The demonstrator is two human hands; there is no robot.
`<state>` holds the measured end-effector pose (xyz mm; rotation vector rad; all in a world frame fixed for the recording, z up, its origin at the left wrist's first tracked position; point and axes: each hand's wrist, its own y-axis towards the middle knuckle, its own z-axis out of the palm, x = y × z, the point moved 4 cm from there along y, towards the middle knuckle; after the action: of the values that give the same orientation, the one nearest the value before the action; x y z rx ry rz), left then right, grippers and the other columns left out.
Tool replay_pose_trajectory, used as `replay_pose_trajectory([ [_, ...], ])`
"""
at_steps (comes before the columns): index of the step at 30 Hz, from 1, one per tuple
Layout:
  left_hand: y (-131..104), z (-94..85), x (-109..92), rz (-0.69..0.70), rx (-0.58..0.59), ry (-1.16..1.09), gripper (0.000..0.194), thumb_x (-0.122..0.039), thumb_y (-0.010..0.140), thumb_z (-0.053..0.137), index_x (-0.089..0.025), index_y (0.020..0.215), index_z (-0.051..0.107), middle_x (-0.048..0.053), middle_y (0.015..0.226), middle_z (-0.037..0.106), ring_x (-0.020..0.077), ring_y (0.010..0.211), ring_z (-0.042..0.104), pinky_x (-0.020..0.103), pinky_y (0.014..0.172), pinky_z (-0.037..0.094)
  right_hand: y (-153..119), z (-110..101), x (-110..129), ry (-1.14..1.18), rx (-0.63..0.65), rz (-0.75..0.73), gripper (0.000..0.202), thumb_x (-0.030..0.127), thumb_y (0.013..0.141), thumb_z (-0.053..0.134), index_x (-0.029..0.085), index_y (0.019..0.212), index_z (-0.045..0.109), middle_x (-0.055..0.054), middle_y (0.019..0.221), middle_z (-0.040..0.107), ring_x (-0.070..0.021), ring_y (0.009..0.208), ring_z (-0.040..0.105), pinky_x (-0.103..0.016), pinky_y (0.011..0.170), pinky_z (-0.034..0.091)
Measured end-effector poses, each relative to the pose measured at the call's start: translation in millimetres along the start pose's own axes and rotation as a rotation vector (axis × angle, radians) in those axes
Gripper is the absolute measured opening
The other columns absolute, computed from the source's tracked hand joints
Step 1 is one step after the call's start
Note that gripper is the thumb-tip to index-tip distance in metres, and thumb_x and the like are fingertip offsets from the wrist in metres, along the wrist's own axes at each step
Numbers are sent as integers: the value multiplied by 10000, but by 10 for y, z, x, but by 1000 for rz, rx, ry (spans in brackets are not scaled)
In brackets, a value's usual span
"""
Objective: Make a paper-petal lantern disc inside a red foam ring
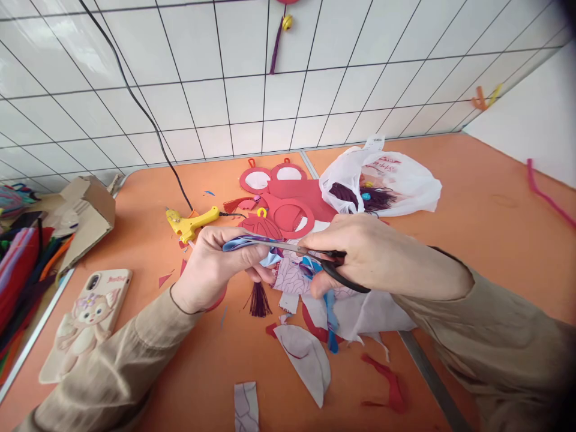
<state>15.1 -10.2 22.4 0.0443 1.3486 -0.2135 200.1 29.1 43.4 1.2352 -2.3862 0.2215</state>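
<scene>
White square tiles (pixel 243 99) line the wall behind an orange desk (pixel 486 240). Above the scraps there, the left hand (pixel 207 267) pinches a folded blue patterned fabric strip (pixel 272 258) between its fingers; the right hand's (pixel 373 255) fingers grip black-handled metal scissors (pixel 338 276), blades at the strip. 2 round red white-centred pieces (pixel 257 180) lie beyond.
</scene>
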Motion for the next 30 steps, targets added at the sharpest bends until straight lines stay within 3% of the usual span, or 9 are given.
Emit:
replay_pose_trajectory([
  [11,-12,-1,5,-116,39,-27,222,-299,636,877,-146,585,725,53,518,712,162,450,684,179,414,508,-2,-63,35,-41,-15,-24,504,418,811,733,202,576,342,54,501,387,-110,518,303,-288,535,240],
  [19,-2,2,18,-104,47,37,203,-297,616,891,-146,628,755,50,547,724,166,471,695,179,427,522,7,-26,57,-101,3,-33,417,411,798,730,200,623,416,56,537,440,-105,530,355,-271,553,246],
  [30,-13,34,27,-136,48,10,204,-262,605,883,-145,568,720,46,511,705,161,443,675,184,418,506,12,-5,83,-152,-74,-101,479,441,833,697,197,600,356,74,521,342,-97,531,289,-273,574,265],
])
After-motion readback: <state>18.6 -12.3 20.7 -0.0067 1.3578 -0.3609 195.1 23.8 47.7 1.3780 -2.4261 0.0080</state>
